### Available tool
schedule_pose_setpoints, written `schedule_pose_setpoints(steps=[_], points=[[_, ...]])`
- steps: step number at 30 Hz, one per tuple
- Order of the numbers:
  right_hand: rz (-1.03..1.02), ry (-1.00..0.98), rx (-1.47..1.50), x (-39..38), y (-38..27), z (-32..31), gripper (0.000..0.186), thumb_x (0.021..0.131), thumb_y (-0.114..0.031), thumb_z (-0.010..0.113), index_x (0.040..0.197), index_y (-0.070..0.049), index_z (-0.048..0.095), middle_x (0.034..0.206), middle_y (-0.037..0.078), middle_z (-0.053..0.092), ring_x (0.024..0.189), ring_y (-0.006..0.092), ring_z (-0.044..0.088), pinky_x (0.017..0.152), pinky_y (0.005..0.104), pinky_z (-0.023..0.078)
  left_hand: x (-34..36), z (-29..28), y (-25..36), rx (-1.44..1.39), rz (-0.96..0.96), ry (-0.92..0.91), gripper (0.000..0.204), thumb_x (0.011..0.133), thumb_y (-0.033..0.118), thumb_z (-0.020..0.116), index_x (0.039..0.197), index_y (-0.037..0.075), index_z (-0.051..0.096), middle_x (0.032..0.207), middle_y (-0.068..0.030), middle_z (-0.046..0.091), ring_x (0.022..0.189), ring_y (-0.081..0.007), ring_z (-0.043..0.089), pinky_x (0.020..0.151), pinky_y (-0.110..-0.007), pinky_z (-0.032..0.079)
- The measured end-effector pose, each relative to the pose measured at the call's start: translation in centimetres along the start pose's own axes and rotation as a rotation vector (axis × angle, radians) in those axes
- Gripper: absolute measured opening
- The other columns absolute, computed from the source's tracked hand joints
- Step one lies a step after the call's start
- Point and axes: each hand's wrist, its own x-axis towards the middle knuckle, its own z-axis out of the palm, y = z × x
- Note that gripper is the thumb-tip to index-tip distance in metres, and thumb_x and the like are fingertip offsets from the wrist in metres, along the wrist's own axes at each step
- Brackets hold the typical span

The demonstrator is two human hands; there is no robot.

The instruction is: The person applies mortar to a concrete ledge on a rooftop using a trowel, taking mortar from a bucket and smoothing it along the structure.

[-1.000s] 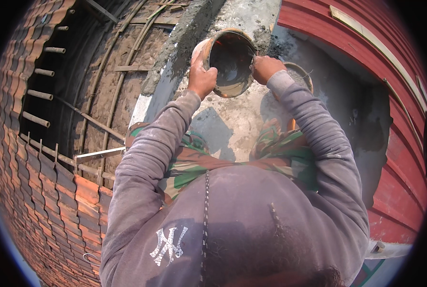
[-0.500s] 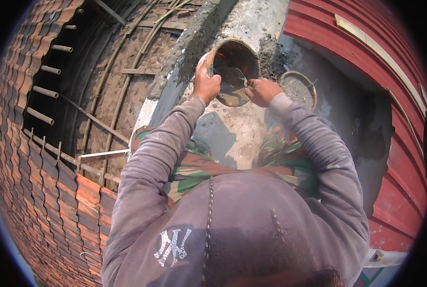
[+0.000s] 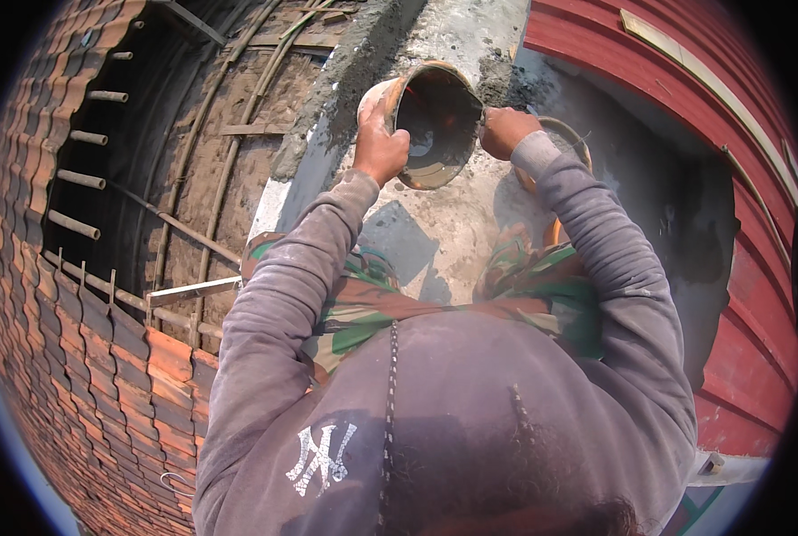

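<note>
My mortar-smeared bucket (image 3: pixel 450 103) is tipped, its round mouth facing me.
It's far of my knees, long axis slanting away far-left from the mouth; my left hand (image 3: pixel 381 147) is wrapped round its left side, my right hand (image 3: pixel 509 132) closed on a mostly hidden trowel (image 3: pixel 482 118).
</note>
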Motion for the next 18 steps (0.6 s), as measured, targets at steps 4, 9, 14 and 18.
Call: schedule_pose_setpoints(steps=[4, 9, 14, 18], points=[[0.041, -0.484, 0.506, 1.4, 1.4, 5.3, 0.038, 0.099, -0.037, 0.060, 0.106, -0.002, 0.071, 0.085, 0.017, 0.072, 0.071, 0.0294, 0.071, 0.062, 0.0431, 0.056, 0.0, 0.1, 0.1, -0.002, -0.012, -0.125, 0.075, 0.079, 0.003, 0.058, 0.154, 0.004, 0.050, 0.158, -0.0336, 0.039, 0.149, -0.0458, 0.038, 0.125, -0.042, 0.031], [0.138, -0.574, 1.189, -1.0, 0.2, 9.2, 0.039, 0.101, -0.044, 0.061, 0.087, -0.007, 0.063, 0.063, 0.005, 0.055, 0.048, 0.0172, 0.054, 0.044, 0.0341, 0.044, 0.7, -1.5, 0.4, -0.346, -0.287, -0.095, 0.073, 0.079, -0.003, 0.056, 0.152, 0.003, 0.052, 0.142, -0.0236, 0.057, 0.127, -0.0344, 0.061, 0.110, -0.038, 0.046], [0.113, -0.335, 1.306, -0.7, -0.1, 8.4, 0.037, 0.100, -0.038, 0.061, 0.080, -0.007, 0.060, 0.061, 0.003, 0.053, 0.044, 0.0153, 0.051, 0.040, 0.0322, 0.040, 1.9, -3.4, 2.0, -0.418, -0.544, 0.111, 0.071, 0.082, -0.009, 0.056, 0.152, 0.000, 0.050, 0.109, -0.0068, 0.067, 0.086, -0.0133, 0.063, 0.076, -0.027, 0.053], [0.086, -0.241, 1.392, 0.7, -1.9, 6.9, 0.036, 0.100, -0.035, 0.060, 0.078, -0.007, 0.059, 0.061, 0.002, 0.052, 0.045, 0.0143, 0.050, 0.041, 0.0327, 0.039, 3.1, -5.1, 0.5, -0.367, -0.534, 0.172, 0.070, 0.079, -0.010, 0.059, 0.149, 0.000, 0.052, 0.094, -0.0040, 0.063, 0.070, -0.0104, 0.056, 0.057, -0.029, 0.047]])
